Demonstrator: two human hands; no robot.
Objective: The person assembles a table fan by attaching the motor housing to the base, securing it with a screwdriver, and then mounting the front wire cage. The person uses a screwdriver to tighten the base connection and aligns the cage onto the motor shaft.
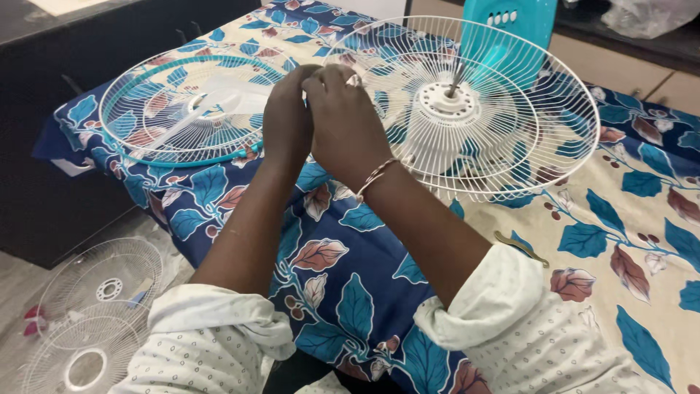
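Item: white wire rear fan guard [503, 109], seated over the motor hub [445, 109] on a leaf-print cloth [620, 219]. Its near rim is pinched by left hand [286, 120] and right hand [346, 120], both clenched. Step judged: rim fitting. Front guard [182, 109], teal-rimmed, is laid alongside; alignment is judged to be required next.

Two white wire fan guards on a leafy cloth

The big round white wire guard [467, 109] sits tilted on the fan's white motor, with a thin metal rod poking up from its middle. Both hands meet at its near left rim. Just to its left, a second white guard with a blue-green ring [182, 109] lies flat on the blue and cream cloth.
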